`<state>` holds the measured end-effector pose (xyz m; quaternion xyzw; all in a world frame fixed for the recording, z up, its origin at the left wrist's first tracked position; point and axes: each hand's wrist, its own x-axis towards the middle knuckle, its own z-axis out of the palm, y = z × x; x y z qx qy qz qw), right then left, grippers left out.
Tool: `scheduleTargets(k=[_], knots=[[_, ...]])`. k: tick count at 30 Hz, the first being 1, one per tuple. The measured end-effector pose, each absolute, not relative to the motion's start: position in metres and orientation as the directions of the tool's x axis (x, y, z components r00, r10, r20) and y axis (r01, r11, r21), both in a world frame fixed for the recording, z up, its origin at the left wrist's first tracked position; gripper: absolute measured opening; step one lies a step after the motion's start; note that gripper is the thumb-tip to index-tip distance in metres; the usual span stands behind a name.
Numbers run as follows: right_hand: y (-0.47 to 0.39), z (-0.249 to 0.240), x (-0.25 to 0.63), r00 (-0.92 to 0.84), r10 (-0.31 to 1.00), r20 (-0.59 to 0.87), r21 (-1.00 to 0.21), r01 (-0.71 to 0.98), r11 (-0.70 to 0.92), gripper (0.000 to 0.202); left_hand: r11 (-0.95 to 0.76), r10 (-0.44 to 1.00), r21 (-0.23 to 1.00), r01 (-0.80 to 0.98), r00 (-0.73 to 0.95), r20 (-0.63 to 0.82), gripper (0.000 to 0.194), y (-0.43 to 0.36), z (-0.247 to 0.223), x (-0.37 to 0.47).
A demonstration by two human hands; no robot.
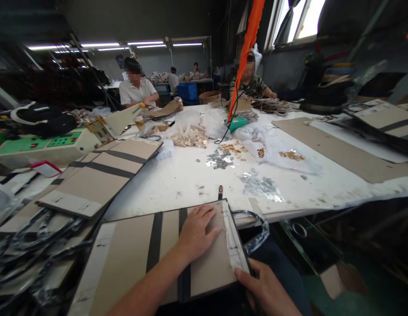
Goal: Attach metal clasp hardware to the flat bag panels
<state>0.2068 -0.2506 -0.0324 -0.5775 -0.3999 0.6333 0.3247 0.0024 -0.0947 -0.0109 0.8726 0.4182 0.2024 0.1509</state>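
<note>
A flat beige bag panel with dark crosswise strips and whitish end bands lies before me at the table's near edge. My left hand rests on it, palm down with fingers stretched out, close to the right-hand dark strip. At the panel's lower right corner, my right hand pinches the edge, thumb on top and fingers partly hidden below. A plastic-wrapped handle loops out past the panel's right edge. Just beyond the top edge, a small dark strap with a metal end lies on the table.
Stacked similar panels and wrapped handles crowd the left. Silver metal plates, gold-coloured fittings and plastic bags lie on the white table. A beige board is at right. Two people sit across the table.
</note>
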Motion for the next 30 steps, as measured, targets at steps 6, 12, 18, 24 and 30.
scheduleTargets(k=[6, 12, 18, 24, 30], knots=[[-0.230, 0.000, 0.256, 0.134, 0.972, -0.193, -0.801, 0.551, -0.235, 0.042, -0.627, 0.779, 0.404, 0.666, 0.557, 0.288, 0.046, -0.094, -0.030, 0.008], [-0.142, 0.014, 0.241, -0.086, 0.986, 0.144, -0.498, 0.854, 0.148, 0.037, -0.628, 0.778, 0.375, 0.683, 0.571, 0.262, 0.047, -0.090, -0.027, 0.007], [-0.111, -0.003, 0.221, -0.147, 0.989, 0.009, -0.268, 0.953, 0.144, 0.039, -0.619, 0.782, 0.374, 0.690, 0.586, 0.213, 0.052, -0.090, -0.028, 0.005], [-0.115, -0.007, 0.224, -0.135, 0.989, -0.055, -0.242, 0.963, 0.118, 0.044, -0.617, 0.780, 0.389, 0.684, 0.597, 0.188, 0.052, -0.086, -0.028, 0.005], [-0.111, -0.007, 0.228, -0.194, 0.977, -0.091, -0.255, 0.953, 0.165, 0.046, -0.617, 0.778, 0.410, 0.672, 0.599, 0.189, 0.053, -0.085, -0.031, 0.006]])
